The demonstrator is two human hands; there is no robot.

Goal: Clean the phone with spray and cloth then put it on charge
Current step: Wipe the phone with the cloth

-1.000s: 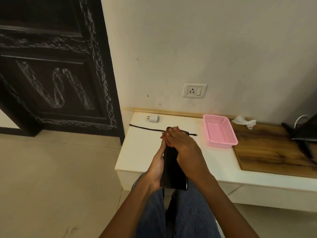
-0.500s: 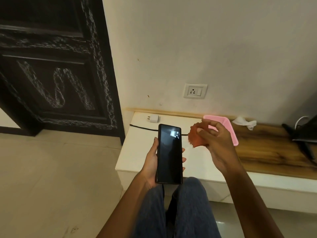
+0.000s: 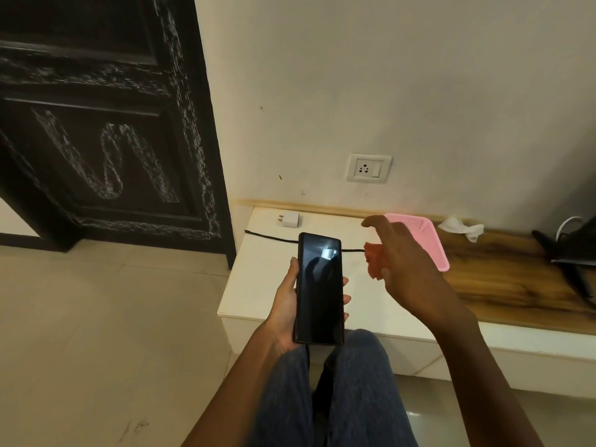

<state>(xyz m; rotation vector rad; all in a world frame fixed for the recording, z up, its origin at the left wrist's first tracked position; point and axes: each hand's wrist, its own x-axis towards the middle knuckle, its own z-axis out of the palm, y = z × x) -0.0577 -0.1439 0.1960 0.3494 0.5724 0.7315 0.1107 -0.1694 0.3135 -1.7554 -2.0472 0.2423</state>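
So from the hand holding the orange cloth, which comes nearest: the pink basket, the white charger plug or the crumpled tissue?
From the right hand, in the head view:
1. Pink basket, just behind it on the right.
2. White charger plug and crumpled tissue: too close to call, plug far left, tissue far right.

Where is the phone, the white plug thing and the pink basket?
phone (image 3: 319, 288): head view, middle of its dark screen.
white charger plug (image 3: 290, 220): head view, middle of its white body.
pink basket (image 3: 433, 243): head view, its inner right wall.

Bare forearms, no sleeves visible; blue denim jeans (image 3: 354, 391) on both legs.
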